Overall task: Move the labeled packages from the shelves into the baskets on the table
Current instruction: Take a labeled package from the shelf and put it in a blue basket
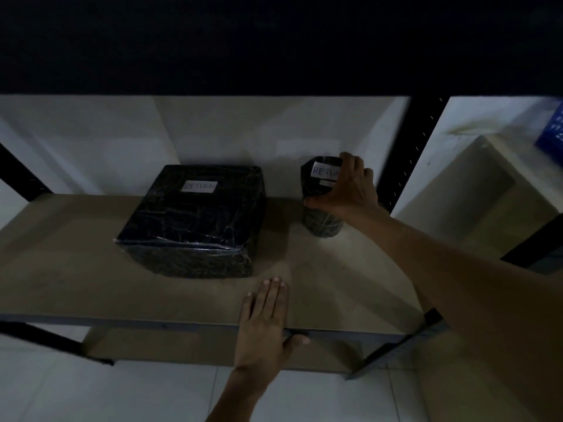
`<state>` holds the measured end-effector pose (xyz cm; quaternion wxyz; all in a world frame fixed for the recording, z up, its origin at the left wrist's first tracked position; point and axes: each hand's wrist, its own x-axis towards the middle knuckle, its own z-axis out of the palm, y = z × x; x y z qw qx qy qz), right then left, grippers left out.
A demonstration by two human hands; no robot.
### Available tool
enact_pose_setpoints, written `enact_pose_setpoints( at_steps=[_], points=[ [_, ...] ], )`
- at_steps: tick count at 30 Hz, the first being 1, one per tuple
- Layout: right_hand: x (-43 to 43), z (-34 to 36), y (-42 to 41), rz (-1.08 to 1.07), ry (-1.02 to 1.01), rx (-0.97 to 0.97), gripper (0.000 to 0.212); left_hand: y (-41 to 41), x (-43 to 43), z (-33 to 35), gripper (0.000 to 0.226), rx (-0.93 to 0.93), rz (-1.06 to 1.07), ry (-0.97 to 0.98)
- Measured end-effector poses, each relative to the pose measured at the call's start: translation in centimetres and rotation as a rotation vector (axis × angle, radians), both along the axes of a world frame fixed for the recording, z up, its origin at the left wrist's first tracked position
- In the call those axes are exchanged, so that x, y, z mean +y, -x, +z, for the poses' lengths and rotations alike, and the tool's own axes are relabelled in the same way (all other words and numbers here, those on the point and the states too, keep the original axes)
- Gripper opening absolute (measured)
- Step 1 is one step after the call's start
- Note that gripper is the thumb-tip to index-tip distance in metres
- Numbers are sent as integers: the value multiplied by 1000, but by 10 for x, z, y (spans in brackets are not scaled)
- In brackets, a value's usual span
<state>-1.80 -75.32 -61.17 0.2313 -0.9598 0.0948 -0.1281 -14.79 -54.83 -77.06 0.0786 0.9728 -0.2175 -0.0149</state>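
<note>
Two black plastic-wrapped packages stand on a brown shelf board (91, 269). The larger is a box-shaped package (195, 220) with a white "RETURN" label on top, at the middle of the shelf. To its right stands a small upright cylindrical package (320, 205), also labeled "RETURN". My right hand (344, 190) grips this cylinder from the right side, fingers over its top and thumb across its front. My left hand (266, 318) lies flat on the shelf's front edge with straight fingers, thumb hooked under the rim. No basket is fully in view.
A dark upper shelf (274, 44) overhangs the whole top of the view. Black metal uprights (411, 153) frame the rack on the right. A lower shelf board (198, 345) shows beneath. A blue crate corner (550, 129) sits at far right. White tiled floor lies below.
</note>
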Motion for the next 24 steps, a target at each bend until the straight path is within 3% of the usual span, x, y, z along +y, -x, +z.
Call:
enact_pose_setpoints(
  at_steps=[7, 15, 24],
  points=[
    [6, 11, 27, 82, 131, 100, 109, 1, 0, -3, 95, -41, -15, 17],
    [12, 19, 92, 108, 239, 115, 108, 8, -7, 20, 98, 112, 12, -55],
    [-1, 33, 171, 249, 128, 257, 111, 42, 2, 55, 92, 249, 6, -36]
  ],
)
